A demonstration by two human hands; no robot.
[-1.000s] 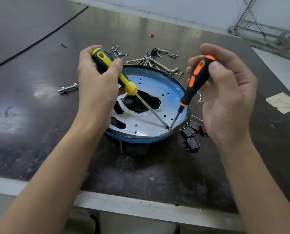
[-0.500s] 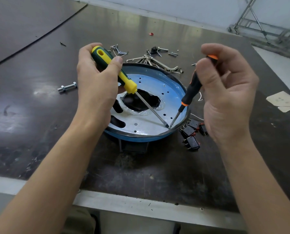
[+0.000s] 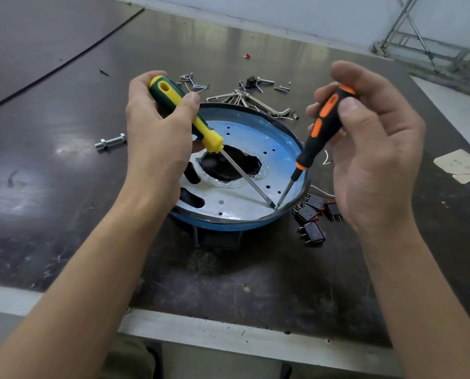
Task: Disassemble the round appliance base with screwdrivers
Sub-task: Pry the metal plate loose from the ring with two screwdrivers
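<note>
Head view: round appliance base (image 3: 244,170) is set near the centre of a dark worktop (image 3: 64,214), tilted up on a black block underneath. Left hand (image 3: 157,140) is wrapped around a yellow-green screwdriver (image 3: 201,127), fingers curled tight on the handle, thumb pressed along it. Right hand (image 3: 370,149) pinches an orange-black screwdriver (image 3: 324,124) between thumb and fingertips, a grip suited to twirling. Both tips are brought together at about 5 o'clock on the metal plate (image 3: 277,165), just inside the rim; probably one blade levers or steadies while the other works a fastener there, too small to confirm. Loose screws, hex keys (image 3: 258,101) at 12 o'clock, a bolt (image 3: 110,141) at 9, black switches (image 3: 313,214) at 4. Worktop is scuffed, glossy; pale wall and a metal frame (image 3: 425,36) behind.
</note>
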